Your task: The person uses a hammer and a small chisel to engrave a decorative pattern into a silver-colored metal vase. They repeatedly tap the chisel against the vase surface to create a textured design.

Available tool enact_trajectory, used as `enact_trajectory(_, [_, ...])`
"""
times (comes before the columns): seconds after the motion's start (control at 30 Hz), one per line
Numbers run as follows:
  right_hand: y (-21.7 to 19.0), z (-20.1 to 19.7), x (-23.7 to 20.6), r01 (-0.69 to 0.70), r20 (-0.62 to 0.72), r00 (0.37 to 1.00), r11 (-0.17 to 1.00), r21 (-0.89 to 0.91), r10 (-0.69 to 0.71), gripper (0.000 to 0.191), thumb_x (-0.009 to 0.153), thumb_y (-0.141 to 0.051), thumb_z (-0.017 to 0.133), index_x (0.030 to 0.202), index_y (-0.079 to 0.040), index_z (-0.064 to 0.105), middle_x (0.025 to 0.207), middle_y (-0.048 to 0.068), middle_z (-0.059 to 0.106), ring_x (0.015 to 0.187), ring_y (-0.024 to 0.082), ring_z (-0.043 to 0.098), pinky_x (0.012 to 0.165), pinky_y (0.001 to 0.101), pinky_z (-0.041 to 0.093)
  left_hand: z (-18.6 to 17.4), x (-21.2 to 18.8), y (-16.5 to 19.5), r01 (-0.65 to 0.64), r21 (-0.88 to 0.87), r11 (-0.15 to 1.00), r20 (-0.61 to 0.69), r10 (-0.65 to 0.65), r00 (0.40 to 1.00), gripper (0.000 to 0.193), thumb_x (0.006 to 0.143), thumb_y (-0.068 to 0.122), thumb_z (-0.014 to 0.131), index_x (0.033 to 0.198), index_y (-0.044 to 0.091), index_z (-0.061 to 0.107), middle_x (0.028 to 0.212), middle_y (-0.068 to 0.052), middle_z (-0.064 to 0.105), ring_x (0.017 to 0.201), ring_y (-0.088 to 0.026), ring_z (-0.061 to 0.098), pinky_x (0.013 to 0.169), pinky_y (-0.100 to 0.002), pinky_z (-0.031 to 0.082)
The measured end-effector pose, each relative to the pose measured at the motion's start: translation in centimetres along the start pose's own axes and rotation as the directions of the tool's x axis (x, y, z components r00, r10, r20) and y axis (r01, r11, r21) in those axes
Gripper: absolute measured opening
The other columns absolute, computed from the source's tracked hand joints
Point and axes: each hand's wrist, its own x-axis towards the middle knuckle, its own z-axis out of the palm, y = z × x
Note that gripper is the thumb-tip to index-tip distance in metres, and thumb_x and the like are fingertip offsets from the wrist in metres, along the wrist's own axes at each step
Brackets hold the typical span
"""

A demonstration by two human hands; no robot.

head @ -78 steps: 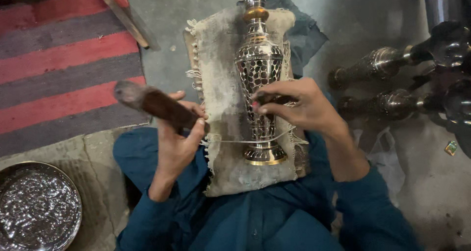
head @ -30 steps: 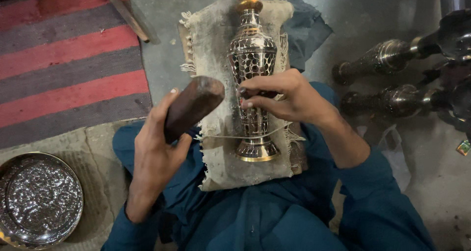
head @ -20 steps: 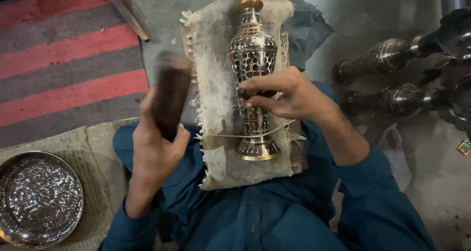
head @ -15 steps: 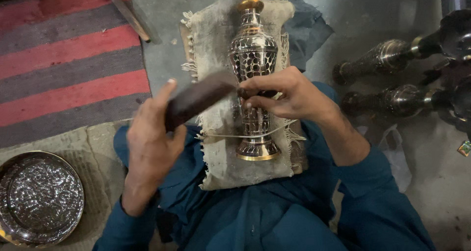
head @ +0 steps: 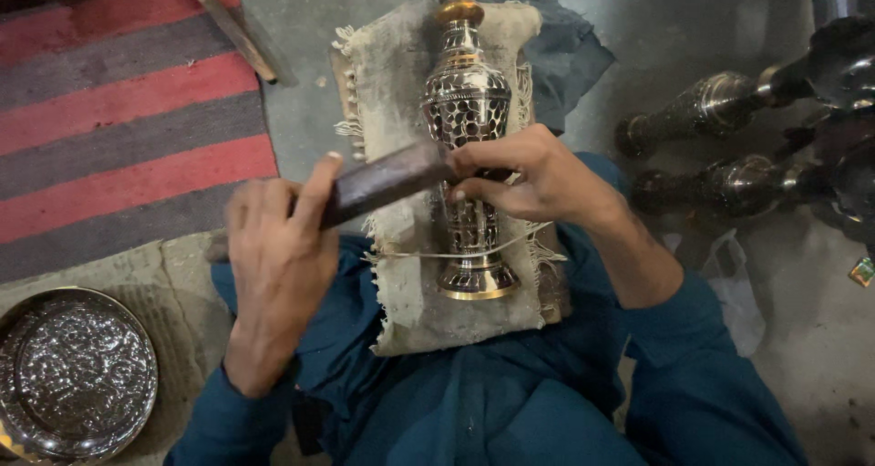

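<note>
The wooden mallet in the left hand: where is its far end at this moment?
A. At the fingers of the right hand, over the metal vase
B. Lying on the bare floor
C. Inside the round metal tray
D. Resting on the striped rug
A: the left hand grips the wooden mallet, whose far end meets the right hand over the metal vase.

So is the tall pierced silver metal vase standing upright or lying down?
Lying down. The pierced silver metal vase rests lengthwise on the frayed beige cloth pad, its round foot toward the person, right hand steadying it.
</note>
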Motion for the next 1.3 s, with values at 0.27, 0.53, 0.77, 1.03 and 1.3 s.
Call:
enact_trajectory(0.27, [0.2, -0.1, 0.0, 0.123, -0.034, 0.992, 0.989, 0.083, -0.12, 0.026, 0.091, -0.005, 0.077, 0.116, -0.004, 0.073, 0.094, 0.007, 0.08, 0.081, 0.015, 0.078, 0.072, 0.0287, 0.064, 0.3, 0.2, -0.3, 0.056, -0.3, 0.952, -0.051, -0.074, 0.996, 0.068, 0.089, 0.002, 0.075, 0.148, 0.019, 0.044, 0.11, -0.013, 0.061, 0.106, -0.032, 0.064, 0.094, -0.047, 0.052])
enact_trajectory(0.53, [0.4, 0.1, -0.2, 0.155, -0.049, 0.987, 0.981, 0.12, -0.15, 0.026, 0.093, -0.004, 0.076, 0.118, -0.003, 0.072, 0.099, 0.007, 0.08, 0.088, 0.017, 0.08, 0.078, 0.0292, 0.066, -0.4, 0.6, -0.3, 0.044, -0.282, 0.958, -0.058, -0.063, 0.996, 0.072, 0.085, -0.001, 0.076, 0.147, 0.02, 0.046, 0.113, -0.015, 0.06, 0.108, -0.034, 0.063, 0.095, -0.048, 0.053])
enact_trajectory(0.77, [0.3, 0.0, -0.1, 0.148, -0.042, 0.989, 0.983, 0.111, -0.144, 0.023, 0.092, -0.004, 0.076, 0.115, -0.004, 0.072, 0.097, 0.007, 0.08, 0.088, 0.016, 0.08, 0.078, 0.0289, 0.066, -0.1, 1.0, -0.6, -0.011, -0.148, 0.989, -0.037, 0.006, 0.999, 0.071, 0.084, 0.001, 0.077, 0.146, 0.02, 0.048, 0.103, -0.014, 0.058, 0.1, -0.036, 0.061, 0.094, -0.053, 0.049])
enact_trajectory(1.03, [1.3, 0.3, -0.2, 0.123, -0.023, 0.992, 0.979, 0.16, -0.121, 0.024, 0.09, -0.002, 0.075, 0.114, -0.004, 0.073, 0.096, 0.008, 0.08, 0.083, 0.017, 0.079, 0.075, 0.0301, 0.064, 0.7, 0.5, -1.5, -0.015, 0.013, 1.0, -0.051, 0.016, 0.999, 0.073, 0.087, -0.001, 0.076, 0.15, 0.021, 0.046, 0.097, -0.013, 0.057, 0.096, -0.033, 0.06, 0.101, -0.057, 0.048])
enact_trajectory(1.3, [2.8, 2.1, -4.0, 0.106, -0.416, 0.885, 0.78, 0.617, 0.209, 0.014, 0.097, 0.004, 0.068, 0.11, 0.001, 0.065, 0.107, 0.016, 0.077, 0.099, 0.024, 0.078, 0.084, 0.0359, 0.07, 4.0, -1.8, -0.3, 0.048, -0.936, 0.347, -0.028, -0.211, 0.977, 0.059, 0.095, -0.007, 0.062, 0.147, 0.005, 0.038, 0.111, -0.005, 0.063, 0.108, -0.017, 0.068, 0.117, -0.046, 0.057])
